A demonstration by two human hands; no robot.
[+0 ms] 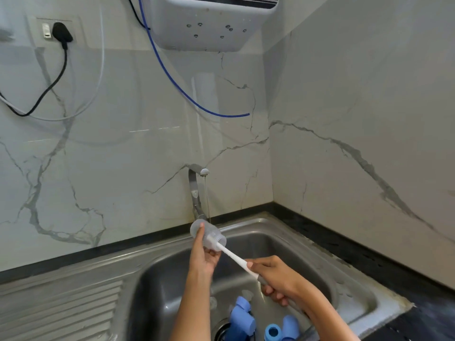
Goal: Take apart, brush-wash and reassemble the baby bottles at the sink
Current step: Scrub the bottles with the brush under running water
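Two hands are being used at once over the sink (258, 226), and the brush-washing step is judged to be the one in hand. A clear bottle body (208, 233) is being gripped by the left hand (203, 258), fingers curled round its side, and it is being held tilted, with its open mouth turned toward the right hand (275, 279). A white bottle brush (232, 255) is being clenched by its handle in the right hand, and its head is being kept inside the bottle, between the two hands. Just above the left hand, a thin stream of water is being let run from the tap (197, 188), falling close beside the bottle's far end; whether it is touching the bottle cannot be told. Below both hands, in the basin near the drain, several blue bottle parts (242, 321) are being left lying, together with a few clear pieces too blurred to name, so the bottles are judged to be already taken apart and reassembly not yet begun. For the next move, the brush is likely being called on to be worked round the inner wall and drawn out straight, after which a rinse under the stream is being called for, with a firm hold on the wet, slippery plastic.
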